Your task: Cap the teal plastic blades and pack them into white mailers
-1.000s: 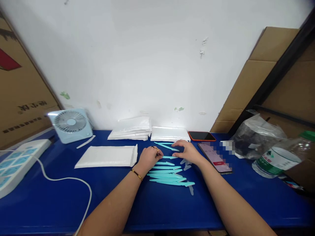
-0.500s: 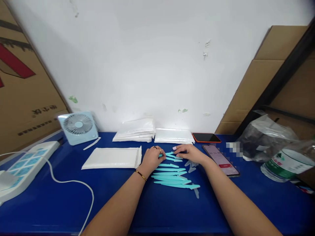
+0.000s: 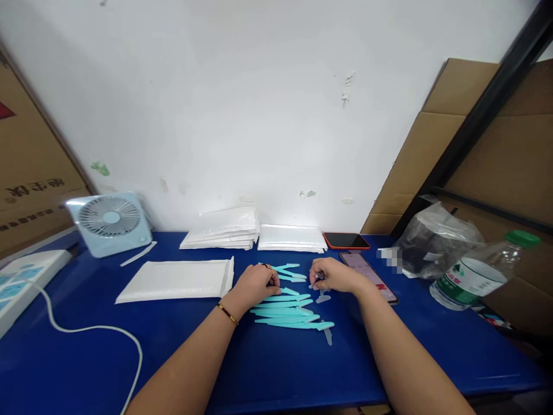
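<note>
Turquoise eyebrow razors lie in a loose row across the blue table, handles to the left. My left hand is closed at the row's far part, its fingertips pinched on the handle end of one eyebrow razor. More razors lie just beyond those fingers. To the right, my right hand has its fingers curled together around a small clear plastic blade cover, partly hidden. Another clear cover rests below that hand, and one more is by the nearest razor's tip.
A white padded mailer lies to the left, with mailer stacks against the wall. Around them are a small fan, power strip, two phones, a bagged roll and a plastic bottle.
My right hand has left the far razors and moved right to the clear covers, its fingers now curled. My left hand has come nearer, onto another razor. The view has shifted right.
</note>
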Action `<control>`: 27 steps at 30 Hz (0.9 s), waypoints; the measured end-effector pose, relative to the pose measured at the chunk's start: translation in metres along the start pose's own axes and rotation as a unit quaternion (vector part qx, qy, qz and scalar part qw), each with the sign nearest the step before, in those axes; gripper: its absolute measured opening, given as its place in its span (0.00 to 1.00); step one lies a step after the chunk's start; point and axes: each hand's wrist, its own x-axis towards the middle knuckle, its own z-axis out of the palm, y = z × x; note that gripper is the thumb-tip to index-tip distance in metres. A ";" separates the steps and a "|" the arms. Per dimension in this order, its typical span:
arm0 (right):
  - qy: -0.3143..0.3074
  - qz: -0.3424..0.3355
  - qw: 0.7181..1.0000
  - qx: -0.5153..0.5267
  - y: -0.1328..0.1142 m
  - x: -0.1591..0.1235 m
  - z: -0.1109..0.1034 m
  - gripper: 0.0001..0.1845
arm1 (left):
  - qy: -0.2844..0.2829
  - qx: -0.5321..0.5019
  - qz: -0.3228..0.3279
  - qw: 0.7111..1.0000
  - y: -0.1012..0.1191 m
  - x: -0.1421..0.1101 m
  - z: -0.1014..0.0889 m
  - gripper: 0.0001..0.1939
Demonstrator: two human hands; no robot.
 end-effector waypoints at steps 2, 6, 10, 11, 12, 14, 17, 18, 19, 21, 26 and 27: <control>0.019 0.013 1.000 -0.005 0.001 0.002 0.003 0.03 | 0.006 0.003 -0.001 1.000 0.001 0.000 0.000 0.05; 0.090 0.021 0.990 0.107 0.005 0.006 0.008 0.10 | 0.047 -0.040 -0.032 0.998 0.005 -0.002 0.000 0.07; 0.139 0.026 0.946 0.293 0.003 0.012 0.009 0.16 | 0.061 -0.187 -0.048 0.979 0.005 -0.003 0.002 0.10; 0.147 0.025 0.936 0.320 0.001 0.013 0.008 0.17 | 0.060 -0.214 -0.052 0.974 0.005 -0.002 0.003 0.10; 0.154 0.023 0.929 0.336 0.000 0.013 0.008 0.18 | 0.062 -0.234 -0.055 0.969 0.004 -0.002 0.004 0.10; 0.156 0.017 0.924 0.350 -0.004 0.013 0.008 0.19 | 0.066 -0.259 -0.056 0.962 0.002 -0.001 0.005 0.11; 0.146 0.010 0.922 0.357 -0.009 0.013 0.011 0.18 | 0.066 -0.286 -0.058 0.954 0.000 0.000 0.005 0.11; 0.143 0.011 0.922 0.360 -0.010 0.014 0.012 0.18 | 0.065 -0.294 -0.058 0.952 0.000 0.000 0.005 0.11; 0.141 0.013 0.921 0.362 -0.011 0.014 0.013 0.18 | 0.065 -0.300 -0.059 0.950 0.000 0.001 0.004 0.11; 0.143 0.014 0.919 0.367 -0.012 0.015 0.015 0.18 | 0.064 -0.308 -0.062 0.947 0.000 0.001 0.003 0.10; 0.166 0.016 0.917 0.364 -0.009 0.013 0.011 0.20 | 0.071 -0.296 -0.075 0.949 -0.002 0.002 0.002 0.11; 0.166 0.021 0.917 0.363 -0.008 0.012 0.009 0.20 | 0.073 -0.293 -0.076 0.950 -0.002 0.002 0.002 0.12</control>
